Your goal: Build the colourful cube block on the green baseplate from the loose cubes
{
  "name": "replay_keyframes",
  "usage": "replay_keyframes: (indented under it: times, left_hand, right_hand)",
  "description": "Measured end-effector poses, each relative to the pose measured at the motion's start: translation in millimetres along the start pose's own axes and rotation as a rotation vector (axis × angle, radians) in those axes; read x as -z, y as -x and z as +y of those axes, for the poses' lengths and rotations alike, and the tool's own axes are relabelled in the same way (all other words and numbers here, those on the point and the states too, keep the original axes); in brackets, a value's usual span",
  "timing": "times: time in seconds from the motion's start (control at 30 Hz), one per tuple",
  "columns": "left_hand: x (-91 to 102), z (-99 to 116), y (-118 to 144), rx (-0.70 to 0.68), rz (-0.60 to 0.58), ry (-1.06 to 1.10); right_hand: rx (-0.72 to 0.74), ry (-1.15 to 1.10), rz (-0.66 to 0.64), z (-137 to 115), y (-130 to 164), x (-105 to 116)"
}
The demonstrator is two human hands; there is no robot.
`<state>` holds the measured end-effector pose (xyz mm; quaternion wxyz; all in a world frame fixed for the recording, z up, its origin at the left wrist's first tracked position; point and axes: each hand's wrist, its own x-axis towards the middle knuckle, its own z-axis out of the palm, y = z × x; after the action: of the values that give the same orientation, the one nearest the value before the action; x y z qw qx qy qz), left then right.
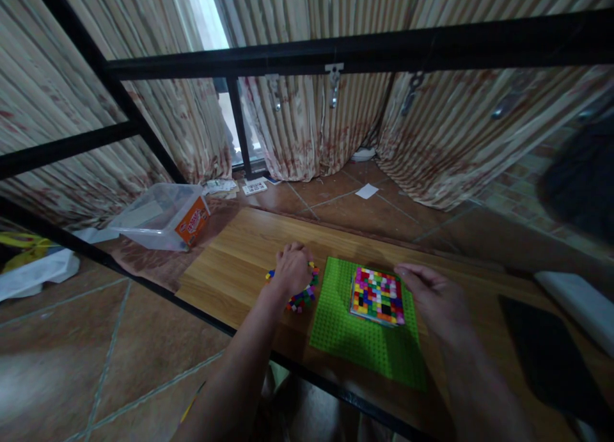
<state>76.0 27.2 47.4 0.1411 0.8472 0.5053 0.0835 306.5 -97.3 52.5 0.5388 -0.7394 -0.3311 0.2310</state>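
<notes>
Multicolour brick block (377, 295), square, flat on green baseplate (364, 346); no long axis. Left hand (292, 269) cupped over loose bricks (301, 298), grasp unclear. Right hand (434, 298) half-open, at block's edge.

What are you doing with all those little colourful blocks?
A person sits at a wooden table. The left hand rests on a small pile of loose coloured bricks, covering most of it. The right hand touches the edge of a flat multicoloured brick square, which sits on a green baseplate.
</notes>
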Motion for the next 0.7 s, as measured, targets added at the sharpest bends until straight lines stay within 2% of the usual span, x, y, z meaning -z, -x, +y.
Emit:
replay_keyframes:
  times: [0.2, 0.3, 0.37, 0.47, 0.53, 0.6, 0.7]
  left_hand:
    - [6.6, 0.5, 1.7, -0.019, 0.065, 0.021]
    - [10.3, -1.6, -0.3, 0.003, 0.093, 0.153]
    - [10.4, -1.7, -2.3, 0.03, 0.128, 0.396]
    - [8.1, 4.2, -2.0, 0.12, 0.2, 0.941]
    - [7.0, 12.6, 1.6, 0.201, 0.19, 1.271]
    - [7.2, 23.2, 7.3, 0.264, 0.123, 1.49]
    - [8.5, 39.6, 15.6, 0.282, 0.065, 1.642]
  right_hand:
    - [-0.001, 0.005, -0.002, -2.0, 0.2, 0.1]
    - [-0.011, -0.018, -0.005, -4.1, 0.4, -1.5]
    - [-0.012, -0.036, -0.003, -5.2, 0.8, -3.0]
    - [0.019, -0.068, 0.003, -7.8, 3.1, -6.8]
    - [0.05, -0.112, -0.023, -10.6, 6.3, -10.6]
    - [0.083, -0.13, -0.069, -14.3, 10.7, -14.8]
    - [0.172, -0.049, -0.123, -20.2, 18.1, -20.3]
